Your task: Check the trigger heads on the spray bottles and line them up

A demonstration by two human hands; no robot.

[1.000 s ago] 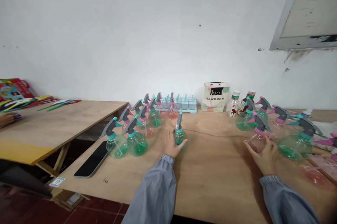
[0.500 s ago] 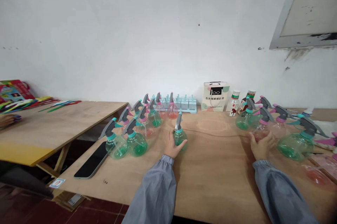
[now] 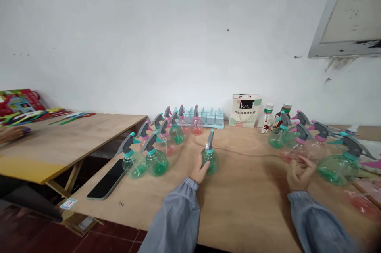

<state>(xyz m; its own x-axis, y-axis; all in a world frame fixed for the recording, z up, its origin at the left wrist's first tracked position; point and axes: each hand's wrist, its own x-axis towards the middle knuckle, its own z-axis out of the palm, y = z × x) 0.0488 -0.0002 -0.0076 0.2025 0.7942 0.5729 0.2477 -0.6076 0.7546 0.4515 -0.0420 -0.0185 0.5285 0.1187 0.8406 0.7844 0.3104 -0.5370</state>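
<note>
A transparent green spray bottle (image 3: 212, 161) with a grey trigger and turquoise collar stands upright in front of me. My left hand (image 3: 200, 169) is closed around its left side, thumb across the front. Farther right, my right hand (image 3: 300, 174) hovers low with fingers curled in toward the thumb, and nothing shows in them. Just behind it is a pink spray bottle (image 3: 294, 149). To its right stands a larger-looking green spray bottle (image 3: 336, 169). Several more green and pink spray bottles (image 3: 156, 163) are grouped on the left.
A phone (image 3: 106, 181) lies at the left edge of the wooden table (image 3: 238, 205). Along the wall are a pale blue mold tray (image 3: 218, 121), a paper bag (image 3: 245, 112) and two labelled bottles (image 3: 267, 120). Another person's hand (image 3: 12, 135) rests on the left table (image 3: 74, 138).
My left hand has closed further around the green spray bottle. My right hand's fingers have curled in from a spread pose beside the pink bottle. The view has shifted slightly.
</note>
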